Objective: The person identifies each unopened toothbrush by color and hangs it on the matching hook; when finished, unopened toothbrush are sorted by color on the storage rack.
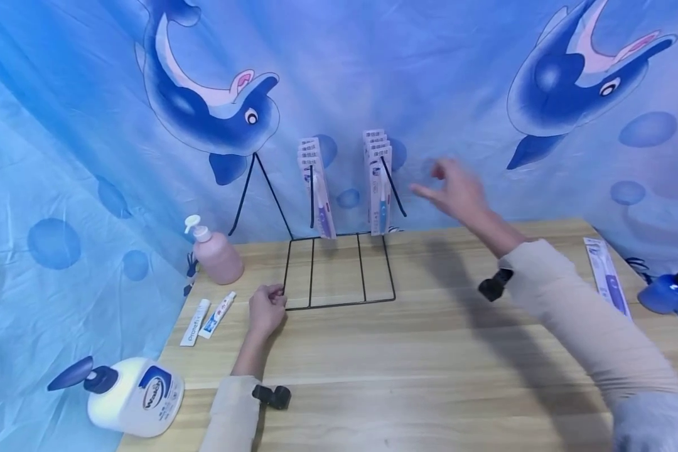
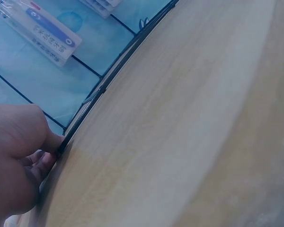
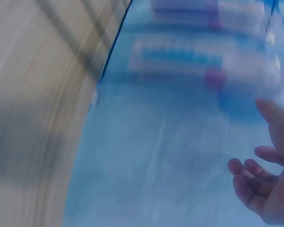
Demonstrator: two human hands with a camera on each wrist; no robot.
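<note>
While left hand (image 1: 267, 309) pinches wire rack (image 1: 339, 270) corner, right hand (image 1: 454, 188) hovers beside toothbrush packs (image 1: 377, 182).

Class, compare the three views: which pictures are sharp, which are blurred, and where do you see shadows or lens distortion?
Head view: mostly sharp, but the right hand is motion-blurred; the arm casts a soft shadow on the table, whose edges bow from wide-angle distortion. Left wrist view: fairly sharp, with the left hand pinching the wire rack, and the rack's straight edge bent by the lens. Right wrist view: heavily smeared, the toothbrush packs streaked.
</note>
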